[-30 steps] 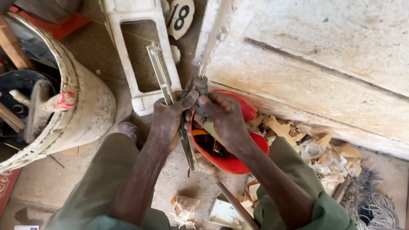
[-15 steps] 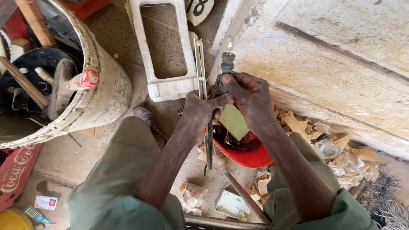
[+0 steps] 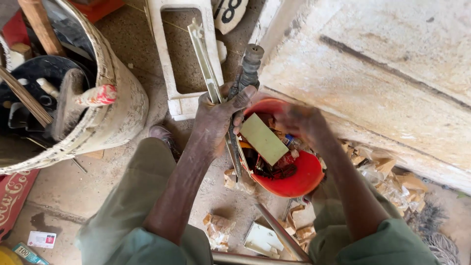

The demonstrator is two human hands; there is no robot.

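The metal strip (image 3: 208, 73), clenched with a dark threaded tool (image 3: 245, 78) in our left hand (image 3: 216, 122) above the red bowl (image 3: 299, 181), may slip while our blurred right hand (image 3: 299, 122), grip unreadable, rummages there.

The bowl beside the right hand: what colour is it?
Red-orange bowl; the head view shows it.

Open floor (image 3: 59, 196) is left at lower left — elsewhere passage is blocked by the woven bucket (image 3: 117, 113), red plastic bowl (image 3: 294, 176) and pale concrete slab (image 3: 392, 78).
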